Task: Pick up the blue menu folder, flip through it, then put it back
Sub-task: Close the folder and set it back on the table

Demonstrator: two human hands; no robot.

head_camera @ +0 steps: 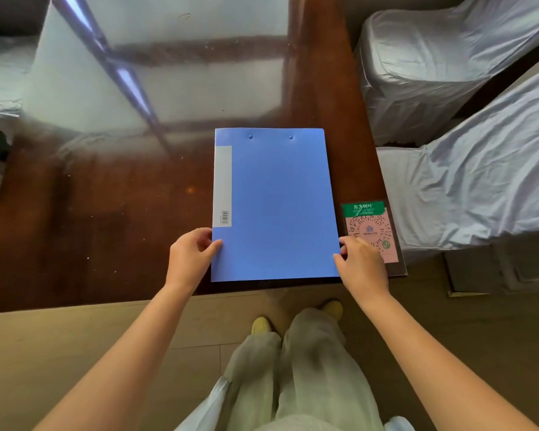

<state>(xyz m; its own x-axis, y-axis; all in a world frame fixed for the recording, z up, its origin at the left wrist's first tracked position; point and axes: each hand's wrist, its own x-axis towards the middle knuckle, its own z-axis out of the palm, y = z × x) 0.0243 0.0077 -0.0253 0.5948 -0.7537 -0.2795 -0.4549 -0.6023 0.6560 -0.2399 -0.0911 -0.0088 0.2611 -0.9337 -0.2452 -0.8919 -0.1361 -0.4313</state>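
From the head camera, the blue menu folder lay closed and flat near the front edge of a glossy dark wooden table, its grey spine label on the left. The left hand pinched the folder's lower left corner, thumb on top of the cover. The right hand gripped the lower right edge, fingers curled around it. Just right of the folder sat a pink and green QR code card, partly covered by the right hand. Cloth-covered chairs stood beside the table.

Left-hand fingers under the blue folder; barcode illegible.
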